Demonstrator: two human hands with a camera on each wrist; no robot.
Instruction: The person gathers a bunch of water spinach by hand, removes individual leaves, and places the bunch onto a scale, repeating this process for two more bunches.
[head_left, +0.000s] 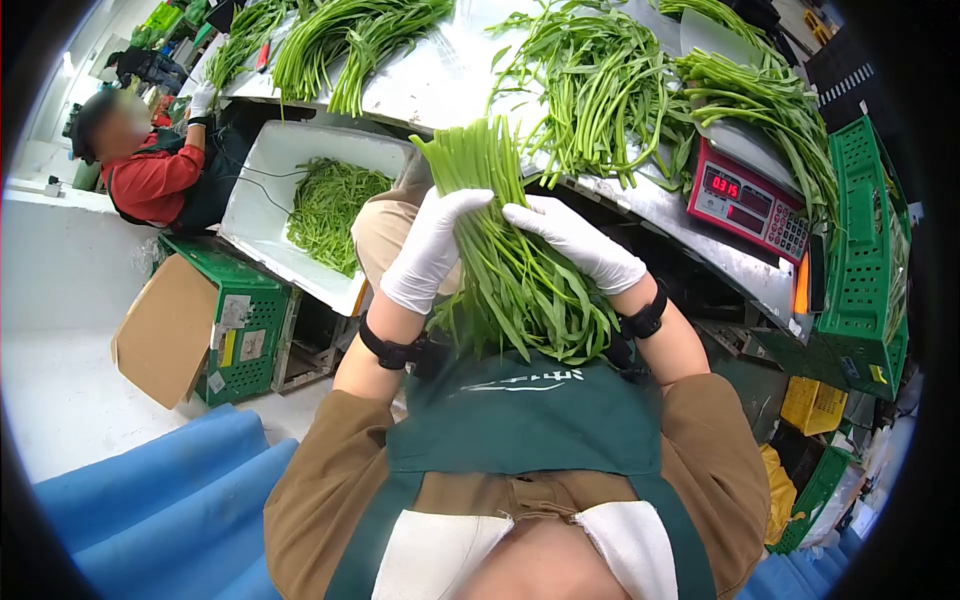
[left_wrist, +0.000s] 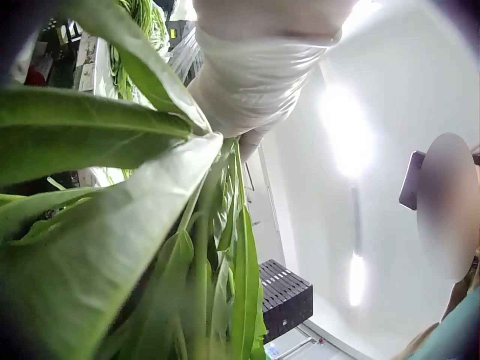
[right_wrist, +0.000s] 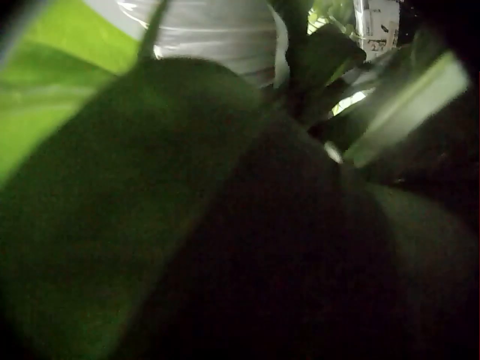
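Note:
In the head view a bunch of water spinach (head_left: 500, 240) is held upright in front of the apron, stem ends up and leaves down. My gloved left hand (head_left: 432, 240) grips it from the left side, thumb across the stems. From the right, my gloved right hand (head_left: 578, 238) holds the same bunch, its thumb near the other one; the fingers behind are hidden. Leaves (left_wrist: 112, 225) hang below the white glove (left_wrist: 244, 79) in the left wrist view. A dark leaf (right_wrist: 150, 195) covers most of the right wrist view, with a bit of glove (right_wrist: 217, 37) above it.
Piles of water spinach (head_left: 610, 90) lie on the metal table (head_left: 480, 65) ahead. A red scale (head_left: 745, 205) reading 0.315 stands at right beside a green crate (head_left: 860, 210). At left are a white foam box (head_left: 260, 185) with loose greens and another person (head_left: 160, 175).

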